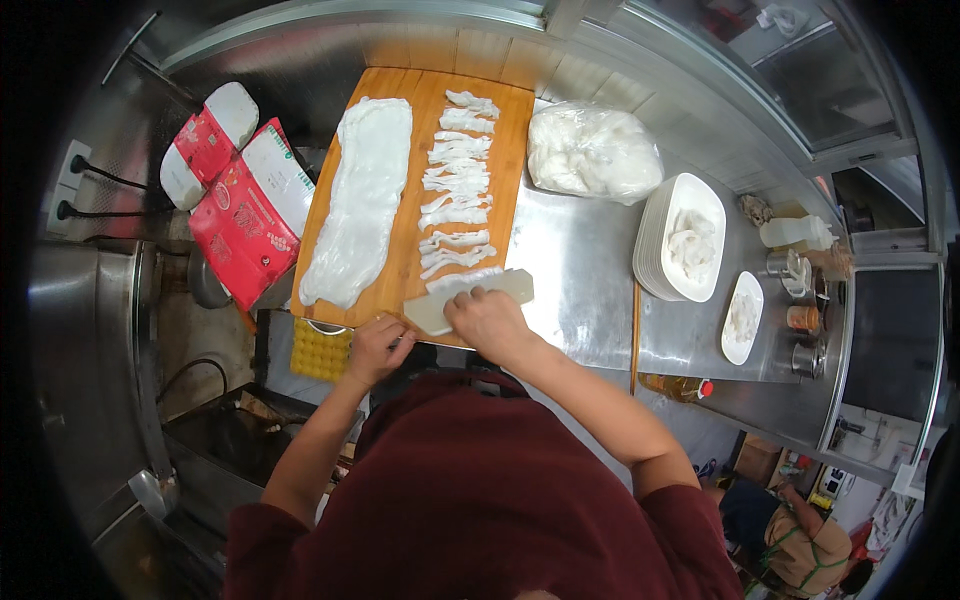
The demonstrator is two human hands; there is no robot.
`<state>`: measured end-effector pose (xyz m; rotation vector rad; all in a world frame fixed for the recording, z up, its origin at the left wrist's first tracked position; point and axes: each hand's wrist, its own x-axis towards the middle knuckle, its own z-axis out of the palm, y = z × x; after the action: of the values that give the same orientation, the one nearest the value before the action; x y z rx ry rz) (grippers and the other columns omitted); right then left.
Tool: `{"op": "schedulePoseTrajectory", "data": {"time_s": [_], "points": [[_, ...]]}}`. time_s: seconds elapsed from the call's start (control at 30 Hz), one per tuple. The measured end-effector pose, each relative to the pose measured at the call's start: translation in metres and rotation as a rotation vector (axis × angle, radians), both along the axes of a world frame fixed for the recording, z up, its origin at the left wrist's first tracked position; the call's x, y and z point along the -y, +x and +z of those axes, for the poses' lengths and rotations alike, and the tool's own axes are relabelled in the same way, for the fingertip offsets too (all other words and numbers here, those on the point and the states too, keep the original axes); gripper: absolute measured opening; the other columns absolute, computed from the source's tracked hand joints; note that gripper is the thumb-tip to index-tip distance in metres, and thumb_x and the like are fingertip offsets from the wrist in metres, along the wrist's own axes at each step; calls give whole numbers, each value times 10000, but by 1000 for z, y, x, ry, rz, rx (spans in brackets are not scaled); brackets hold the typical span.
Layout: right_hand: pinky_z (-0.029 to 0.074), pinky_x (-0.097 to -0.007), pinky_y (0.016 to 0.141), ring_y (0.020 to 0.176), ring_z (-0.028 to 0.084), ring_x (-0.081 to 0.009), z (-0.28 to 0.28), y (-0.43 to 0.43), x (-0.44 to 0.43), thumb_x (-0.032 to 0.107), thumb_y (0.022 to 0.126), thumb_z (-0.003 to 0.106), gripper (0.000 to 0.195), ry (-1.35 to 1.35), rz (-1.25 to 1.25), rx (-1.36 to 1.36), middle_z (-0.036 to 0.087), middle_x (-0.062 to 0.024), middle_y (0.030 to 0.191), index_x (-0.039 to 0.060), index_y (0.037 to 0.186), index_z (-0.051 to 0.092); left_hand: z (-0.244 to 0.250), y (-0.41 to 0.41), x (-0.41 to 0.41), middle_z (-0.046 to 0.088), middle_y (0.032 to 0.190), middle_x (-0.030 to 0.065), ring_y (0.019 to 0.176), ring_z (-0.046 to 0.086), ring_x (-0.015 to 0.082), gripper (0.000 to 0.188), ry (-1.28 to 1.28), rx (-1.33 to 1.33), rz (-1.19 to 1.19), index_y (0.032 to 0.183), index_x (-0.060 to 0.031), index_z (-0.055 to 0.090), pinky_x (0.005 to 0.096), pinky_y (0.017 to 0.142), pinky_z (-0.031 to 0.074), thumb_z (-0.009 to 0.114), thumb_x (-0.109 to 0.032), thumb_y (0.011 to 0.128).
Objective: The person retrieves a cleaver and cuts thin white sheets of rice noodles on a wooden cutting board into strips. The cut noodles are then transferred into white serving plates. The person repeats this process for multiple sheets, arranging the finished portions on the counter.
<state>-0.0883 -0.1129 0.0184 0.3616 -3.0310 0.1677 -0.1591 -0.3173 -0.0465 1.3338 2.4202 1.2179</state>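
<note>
My right hand (487,319) grips a broad, pale dough cutter (514,286), held low over the near end of a wooden cutting board (424,225). My left hand (380,346) rests at the board's front edge, its fingers curled; whether it pinches anything is unclear. Just beyond the cutter lies a white dough strip (463,278), partly hidden by it. Farther up the board, several cut dough strips (456,180) form a column. A long, flat, uncut sheet of white dough (360,199) lies along the left side.
Right of the board sit a clear bag of dough (592,152), stacked white dishes (664,247) and a small oval dish (742,319) on the steel counter (570,262). A red carton (244,232) stands at left. Another person (806,551) is at lower right.
</note>
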Motion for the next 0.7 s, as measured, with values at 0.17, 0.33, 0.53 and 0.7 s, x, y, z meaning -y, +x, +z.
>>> {"op": "schedulePoseTrajectory", "data": {"time_s": [0.17, 0.33, 0.53, 0.7], "points": [[493, -279, 558, 650, 613, -197, -7, -25, 8, 113, 678, 591, 34, 6, -63, -12, 599, -58, 692, 79, 682, 591, 4, -14, 11, 534, 654, 128, 632, 536, 306, 144, -4, 2, 131, 671, -11, 559, 352, 573, 417, 589, -73, 796], [485, -293, 570, 651, 616, -205, -7, 5, 12, 122, 680, 577, 51, -5, -65, -7, 613, -68, 670, 91, 666, 615, 21, -38, 12, 542, 630, 126, 607, 535, 274, 180, 129, 60, 271, 656, 15, 552, 335, 568, 407, 564, -61, 819], [495, -339, 596, 724, 623, -239, -2, -34, -10, 109, 674, 613, 58, -163, -131, 0, 623, -83, 754, 80, 721, 598, 34, -47, 2, 540, 622, 121, 591, 524, 249, 223, 168, 40, 305, 649, 30, 549, 331, 557, 402, 527, -53, 854], [506, -389, 646, 720, 634, -291, 45, -17, -68, 62, 687, 636, 244, -379, -383, 81, 664, -96, 834, 110, 922, 681, 23, -49, 16, 542, 625, 119, 593, 529, 234, 225, 166, 63, 354, 652, 25, 553, 321, 547, 399, 529, -60, 859]]}}
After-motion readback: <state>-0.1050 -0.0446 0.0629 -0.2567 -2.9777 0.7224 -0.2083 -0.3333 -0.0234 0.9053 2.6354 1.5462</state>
